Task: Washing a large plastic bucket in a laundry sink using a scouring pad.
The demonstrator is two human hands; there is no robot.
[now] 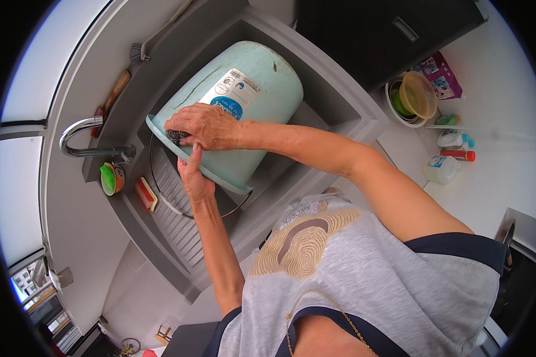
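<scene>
A pale green plastic bucket (259, 80) lies tilted on its side in a grey laundry sink (319, 114). It carries a label (245, 91) with writing and has dark scuffs on its wall. Against the outer wall near the rim, my right hand (207, 126) presses a dark metal scouring pad (177, 136), mostly covered by the fingers. My left hand (195, 178) grips the rim just below, thumb on the outside and fingers hidden inside. The bucket's wire handle (151, 156) hangs over the ribbed washboard (185, 232).
A red-bristled scrub brush (146, 194) rests by the washboard. Along the sink's back edge are a chrome faucet (82, 151), a small bowl (117, 178), a wooden-handled brush (117, 89) and a dish brush (139, 51). Stacked bowls (413, 100) and a plastic jug (441, 170) stand right.
</scene>
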